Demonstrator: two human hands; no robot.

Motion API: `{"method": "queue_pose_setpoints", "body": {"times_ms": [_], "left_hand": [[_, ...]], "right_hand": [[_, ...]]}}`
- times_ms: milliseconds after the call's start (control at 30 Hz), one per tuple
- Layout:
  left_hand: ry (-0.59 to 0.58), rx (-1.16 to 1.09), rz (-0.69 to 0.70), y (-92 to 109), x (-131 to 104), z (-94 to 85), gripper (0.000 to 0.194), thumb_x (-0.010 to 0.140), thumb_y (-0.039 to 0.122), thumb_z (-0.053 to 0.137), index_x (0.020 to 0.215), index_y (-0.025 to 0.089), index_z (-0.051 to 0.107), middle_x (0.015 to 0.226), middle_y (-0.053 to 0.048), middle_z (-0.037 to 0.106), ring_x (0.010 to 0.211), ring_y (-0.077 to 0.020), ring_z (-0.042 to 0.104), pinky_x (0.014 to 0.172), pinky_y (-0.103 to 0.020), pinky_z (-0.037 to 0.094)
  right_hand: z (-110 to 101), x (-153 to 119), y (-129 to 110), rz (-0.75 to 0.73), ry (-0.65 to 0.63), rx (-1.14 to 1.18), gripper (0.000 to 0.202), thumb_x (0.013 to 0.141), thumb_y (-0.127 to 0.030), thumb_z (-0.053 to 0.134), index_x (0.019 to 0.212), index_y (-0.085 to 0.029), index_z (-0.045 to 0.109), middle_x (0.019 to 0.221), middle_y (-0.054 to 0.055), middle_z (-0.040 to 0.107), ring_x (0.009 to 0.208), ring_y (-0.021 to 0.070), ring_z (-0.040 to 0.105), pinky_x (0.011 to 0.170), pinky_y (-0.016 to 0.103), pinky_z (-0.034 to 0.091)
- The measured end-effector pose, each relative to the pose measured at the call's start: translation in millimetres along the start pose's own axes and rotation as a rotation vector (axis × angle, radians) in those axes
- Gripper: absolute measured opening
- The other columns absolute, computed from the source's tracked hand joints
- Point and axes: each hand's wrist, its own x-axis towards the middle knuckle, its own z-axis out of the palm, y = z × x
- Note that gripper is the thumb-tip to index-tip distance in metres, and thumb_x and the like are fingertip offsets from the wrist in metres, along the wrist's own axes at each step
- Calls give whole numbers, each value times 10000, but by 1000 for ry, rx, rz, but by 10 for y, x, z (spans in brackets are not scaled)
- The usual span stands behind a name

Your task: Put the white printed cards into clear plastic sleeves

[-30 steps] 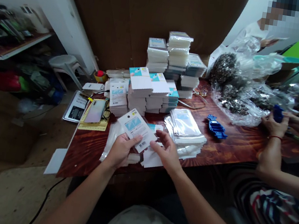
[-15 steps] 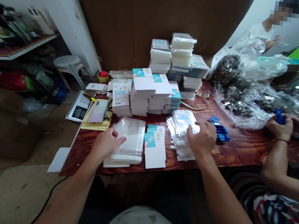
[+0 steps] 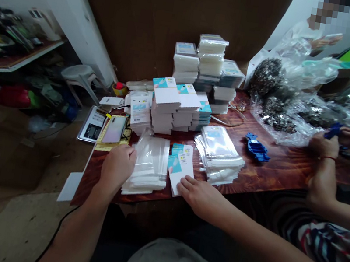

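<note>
My left hand (image 3: pixel 118 164) is closed at the left edge of a stack of clear plastic bags (image 3: pixel 153 158), its fingertips pinching the top bag, whose upper part bulges up. A small fanned pile of white and teal printed cards (image 3: pixel 175 164) lies just right of the bags. On the lower right edge of those cards rest the stretched fingers of my right hand (image 3: pixel 196 193); its thumb is hidden. Further right sits a pile of filled clear bags (image 3: pixel 219 155), untouched by either hand.
Tall stacks of cards (image 3: pixel 167 96) and packed bags (image 3: pixel 211 61) stand at the back. A phone (image 3: pixel 113 129) lies left. To the right are a blue plastic part (image 3: pixel 257 147), plastic-wrapped metal pieces (image 3: pixel 277 112), and a co-worker's hands (image 3: pixel 327 144) holding another blue part.
My right hand has left the filled bags and moved left and nearer to the cards. My left hand has shifted slightly, and the top clear bag now bulges upward.
</note>
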Motion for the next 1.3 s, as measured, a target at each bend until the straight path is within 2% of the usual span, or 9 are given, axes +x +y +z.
{"method": "queue_pose_setpoints", "body": {"times_ms": [133,233,333,433,533,700,833,1000,1300], "left_hand": [[40,-283,-64,78,-71,263,124,840,310,537,833,196,586,922,-104,715,890,-253,695,810,-378,523],[-106,-688,-294,108,-58,463,165,886,363,529,924,213,471,811,-62,710,719,-218,728,650,-336,564],[-213,-898,-409,124,-5,509,209,925,397,521,974,224,415,798,-65,721,749,-230,745,667,-359,585],[-343,-1010,-477,123,31,448,213,948,410,511,973,217,422,830,-96,740,806,-246,750,732,-395,593],[-375,-1132,-486,101,24,408,222,958,408,506,1026,198,482,970,-129,747,898,-244,741,785,-385,588],[-341,-1178,-551,110,-17,428,256,961,398,512,1026,154,559,1107,-163,722,961,-228,729,819,-332,571],[-305,-1208,-590,157,-24,421,259,926,399,584,999,150,575,1094,-165,730,991,-218,718,837,-314,560],[-323,-1202,-562,155,-12,421,345,751,339,777,973,125,623,882,-127,754,737,-221,730,654,-319,578],[-219,-1228,-603,263,-21,430,290,719,339,782,861,125,648,764,-69,730,646,-190,703,600,-301,565]], "right_hand": [[22,-98,109,137,188,156,165,904,-106,477,965,-161,620,877,75,687,796,196,651,676,282,468],[22,-199,165,538,642,302,165,929,-254,502,852,-184,630,695,33,663,621,182,633,605,281,472],[-20,-268,136,860,971,777,214,909,-399,575,928,-192,628,718,36,692,604,192,659,583,299,531],[-30,-248,12,865,853,1443,362,861,-483,639,1059,-184,593,846,73,736,625,217,709,511,304,569],[32,-140,-142,827,625,1725,403,830,-491,669,1055,-168,581,865,81,741,575,206,712,402,245,527],[142,94,-263,855,472,1773,287,831,-383,643,993,-157,575,790,54,734,513,166,692,355,190,492],[153,205,-236,812,487,1836,265,844,-356,620,1008,-151,583,750,43,728,501,143,674,368,184,505],[166,195,-216,754,498,1847,304,849,-391,638,1027,-152,579,772,39,729,494,132,661,365,183,502],[146,167,-232,824,517,1796,252,848,-375,620,975,-162,577,704,24,716,480,142,664,361,188,501]]}}
